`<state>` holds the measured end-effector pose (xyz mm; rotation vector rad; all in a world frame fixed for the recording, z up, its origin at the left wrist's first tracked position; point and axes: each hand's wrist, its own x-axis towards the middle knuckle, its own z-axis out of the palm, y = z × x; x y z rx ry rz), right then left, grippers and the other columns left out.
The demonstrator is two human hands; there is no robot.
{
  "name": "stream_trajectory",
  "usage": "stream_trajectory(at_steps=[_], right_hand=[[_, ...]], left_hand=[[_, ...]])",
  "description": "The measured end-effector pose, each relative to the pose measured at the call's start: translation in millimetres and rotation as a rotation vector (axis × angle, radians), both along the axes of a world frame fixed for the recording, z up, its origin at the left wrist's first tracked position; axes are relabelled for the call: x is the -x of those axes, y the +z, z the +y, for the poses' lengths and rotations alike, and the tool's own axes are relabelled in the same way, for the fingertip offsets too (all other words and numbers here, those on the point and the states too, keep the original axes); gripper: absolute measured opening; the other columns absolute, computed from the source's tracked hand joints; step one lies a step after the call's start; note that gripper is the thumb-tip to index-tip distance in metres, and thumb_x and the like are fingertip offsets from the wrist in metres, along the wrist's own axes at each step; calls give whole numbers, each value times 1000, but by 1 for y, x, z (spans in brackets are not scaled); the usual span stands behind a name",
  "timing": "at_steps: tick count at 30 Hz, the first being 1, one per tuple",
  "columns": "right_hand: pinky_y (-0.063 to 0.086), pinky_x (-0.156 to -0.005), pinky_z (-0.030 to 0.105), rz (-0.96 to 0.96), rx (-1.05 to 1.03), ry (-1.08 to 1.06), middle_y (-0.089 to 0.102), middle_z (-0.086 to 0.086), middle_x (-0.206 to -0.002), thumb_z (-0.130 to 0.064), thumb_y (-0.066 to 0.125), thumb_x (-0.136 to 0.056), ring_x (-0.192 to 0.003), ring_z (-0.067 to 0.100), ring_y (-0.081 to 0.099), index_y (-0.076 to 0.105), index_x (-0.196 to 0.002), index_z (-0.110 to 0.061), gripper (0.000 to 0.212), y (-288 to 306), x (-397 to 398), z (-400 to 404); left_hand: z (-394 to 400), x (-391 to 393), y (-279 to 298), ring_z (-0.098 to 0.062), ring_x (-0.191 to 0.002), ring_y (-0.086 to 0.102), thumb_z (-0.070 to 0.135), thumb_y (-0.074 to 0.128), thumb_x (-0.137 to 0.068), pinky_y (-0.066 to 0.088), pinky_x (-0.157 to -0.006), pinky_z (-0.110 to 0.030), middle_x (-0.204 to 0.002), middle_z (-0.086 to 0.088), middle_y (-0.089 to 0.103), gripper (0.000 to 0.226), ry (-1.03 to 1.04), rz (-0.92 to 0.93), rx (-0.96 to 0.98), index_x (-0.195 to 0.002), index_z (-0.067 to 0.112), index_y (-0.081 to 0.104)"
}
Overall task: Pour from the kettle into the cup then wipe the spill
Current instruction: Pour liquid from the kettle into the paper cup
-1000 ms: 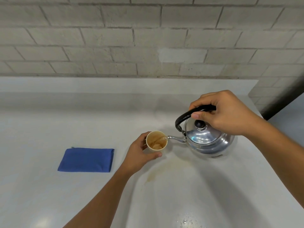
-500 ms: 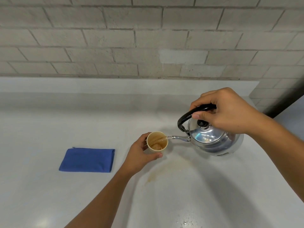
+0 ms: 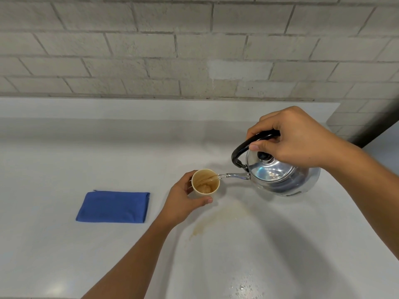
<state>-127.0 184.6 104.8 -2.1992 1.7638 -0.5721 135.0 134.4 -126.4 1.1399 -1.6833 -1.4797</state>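
A shiny metal kettle (image 3: 282, 179) with a black handle is tilted to the left, lifted off the white counter (image 3: 64, 244). My right hand (image 3: 300, 139) grips its handle. A thin stream runs from the spout into a small tan paper cup (image 3: 205, 183), which holds brownish liquid. My left hand (image 3: 183, 200) wraps around the cup's left and front side. A pale brown spill (image 3: 216, 221) stains the counter just in front of the cup. A folded blue cloth (image 3: 113, 207) lies flat to the left.
A grey brick wall (image 3: 194, 46) rises behind a raised ledge at the counter's back. The counter's right edge runs diagonally past the kettle. Small water droplets (image 3: 244, 288) sit near the front edge.
The kettle has risen and tilted further to the left, with its body swinging right. The stream keeps flowing into the cup. My left hand and the cloth stay put.
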Motion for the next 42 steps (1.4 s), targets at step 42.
stream_trajectory(at_steps=[42], right_hand=[[45, -58, 29, 125, 23, 36, 65, -13, -71, -35, 74, -81, -71, 6, 58, 76, -85, -33, 6, 6, -8, -6]], left_hand=[[0, -1, 2, -5, -121, 67, 26, 100, -66, 56, -93, -18, -127, 18, 71, 79, -9, -30, 6, -131, 43, 60]])
